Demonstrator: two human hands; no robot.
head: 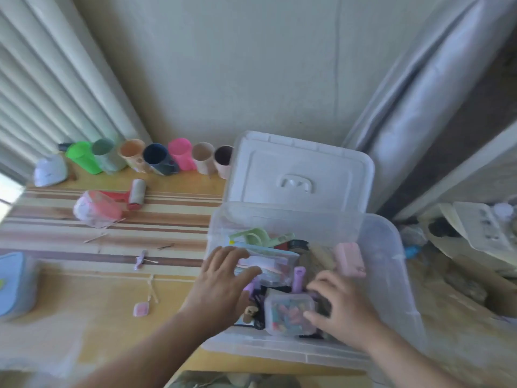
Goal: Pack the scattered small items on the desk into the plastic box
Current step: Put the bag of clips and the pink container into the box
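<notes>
Head view: the plastic box [386,264] sits lower right of centre, lid propped open for access. The left hand [221,284] lies spread, fingers apart, flattening a pouch [268,264]. The right hand [341,306] pinches a small clear case [288,313], seemingly seating it. Small items [141,309] remain on the bench [84,289], left.
</notes>
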